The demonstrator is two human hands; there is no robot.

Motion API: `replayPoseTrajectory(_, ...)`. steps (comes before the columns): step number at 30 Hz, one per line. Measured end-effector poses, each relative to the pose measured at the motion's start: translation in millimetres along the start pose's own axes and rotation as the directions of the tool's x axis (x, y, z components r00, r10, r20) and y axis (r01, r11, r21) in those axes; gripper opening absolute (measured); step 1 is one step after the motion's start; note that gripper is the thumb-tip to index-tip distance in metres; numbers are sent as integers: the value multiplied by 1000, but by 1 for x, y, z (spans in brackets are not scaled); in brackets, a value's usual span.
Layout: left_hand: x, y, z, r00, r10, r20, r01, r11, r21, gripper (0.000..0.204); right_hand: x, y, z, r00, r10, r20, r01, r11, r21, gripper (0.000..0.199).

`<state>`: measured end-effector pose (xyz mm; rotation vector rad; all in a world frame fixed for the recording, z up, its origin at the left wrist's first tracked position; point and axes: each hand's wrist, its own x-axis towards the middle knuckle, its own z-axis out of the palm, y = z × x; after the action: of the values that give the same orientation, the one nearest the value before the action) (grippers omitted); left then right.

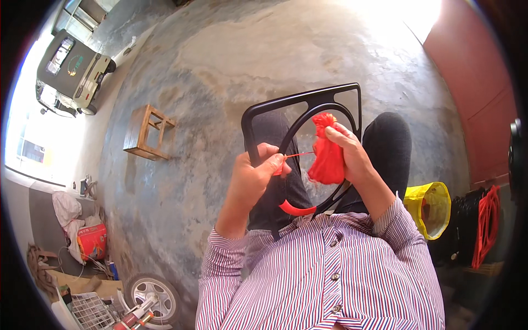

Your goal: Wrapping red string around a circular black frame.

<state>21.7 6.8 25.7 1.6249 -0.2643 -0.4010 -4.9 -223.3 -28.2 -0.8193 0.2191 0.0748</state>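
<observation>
A black frame (300, 99) with a ring (290, 136) inside it rests across my lap, between my knees. Red wrapping (297, 209) covers a lower stretch of the ring. My left hand (250, 175) is closed at the ring's left side, its thumb and fingers pinching red material against the bar. From there a thin red strand (297, 154) runs taut across to my right hand (353, 151). That hand grips a loose bundle of red cord (326, 159) over the ring's right side, with the tufted top poking out above the fingers.
A small wooden stool (144, 133) stands on the concrete floor to the left. Beyond it is a parked three-wheeler (74, 69). To my right are a yellow bucket-like container (421, 212) and red coiled cord (485, 225). A wheel (151, 300) and clutter lie lower left.
</observation>
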Motion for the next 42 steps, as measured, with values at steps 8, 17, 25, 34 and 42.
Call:
replayPoseTrajectory(8,-1,3,15,996,92,-20,-91,994,58,13,20,3,13,966,-88,243,133,976,-174,35)
replayPoseTrajectory(17,1,-8,18,982,153,-107,-150,988,41,7,4,-7,13,967,-196,163,244,896,-370,27)
replayPoseTrajectory(25,2,3,35,962,264,-67,-257,961,99,5,-14,-26,60,649,-528,547,515,-224,-827,48)
replayPoseTrajectory(34,9,-14,20,907,416,-62,-383,879,283,7,-14,-32,47,691,-666,282,636,373,-676,36)
replayPoseTrajectory(42,13,-27,22,912,383,-145,-355,916,187,10,-6,-49,44,492,-644,587,609,-228,-760,41)
